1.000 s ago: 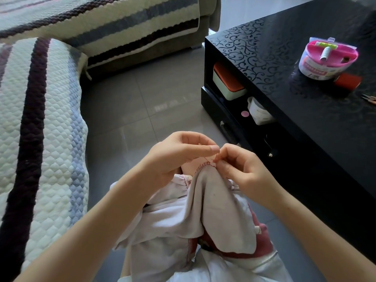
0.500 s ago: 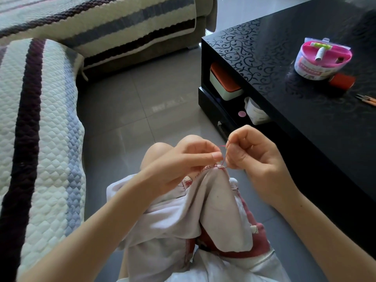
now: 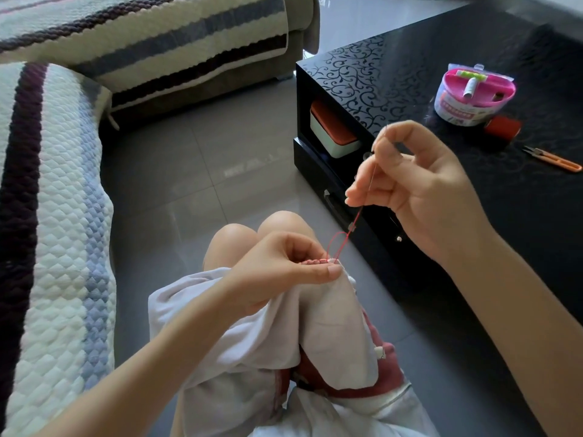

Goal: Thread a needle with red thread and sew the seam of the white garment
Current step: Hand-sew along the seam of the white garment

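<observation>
place: a home living room.
seating: sofa [image 3: 157,42] under a quilted striped cover, with a second quilted section [image 3: 47,216] alongside.
floor: glossy grey tiles [image 3: 205,159].
worktop: low black coffee table [image 3: 410,67] with a scroll pattern, a storage box [image 3: 331,134] on its shelf.

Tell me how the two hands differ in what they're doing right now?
The left hand sits low on the lap, pinching the white garment at its stitched edge. The right hand is raised higher, pinching the needle and drawing the red thread up. Both use a fingertip pinch.
</observation>
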